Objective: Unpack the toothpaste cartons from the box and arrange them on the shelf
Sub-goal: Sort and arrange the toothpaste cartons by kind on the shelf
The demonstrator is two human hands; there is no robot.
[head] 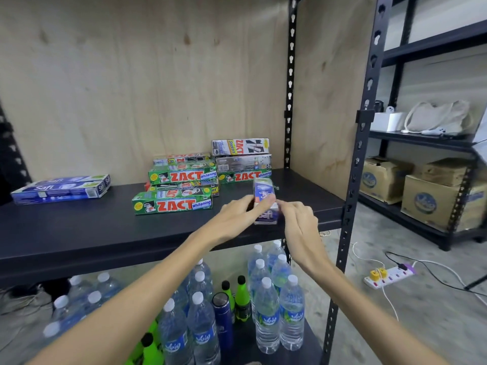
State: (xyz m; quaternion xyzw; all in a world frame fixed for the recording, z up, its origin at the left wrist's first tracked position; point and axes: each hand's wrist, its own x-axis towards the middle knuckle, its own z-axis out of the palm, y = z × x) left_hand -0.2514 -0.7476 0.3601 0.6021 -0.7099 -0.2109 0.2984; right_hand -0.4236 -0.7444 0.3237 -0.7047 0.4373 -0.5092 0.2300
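Both hands hold a blue and white Saft toothpaste carton (264, 191) just above the black shelf (79, 227), its end pointing away from me. My left hand (237, 214) grips its left side with curled fingers. My right hand (297, 219) pinches its right side. Green ZACT whitening cartons (172, 204) lie stacked in the shelf's middle, with more ZACT cartons (241, 159) piled behind toward the right. Two blue Saft cartons (62, 189) lie flat at the shelf's left. The box itself is not in view.
A plywood panel backs the shelf, and a black upright (353, 180) stands at its right. Water bottles (266, 306), green bottles and a dark flask fill the lower shelf. Cardboard boxes (432, 201) sit on a neighbouring rack. A power strip (390, 276) lies on the floor.
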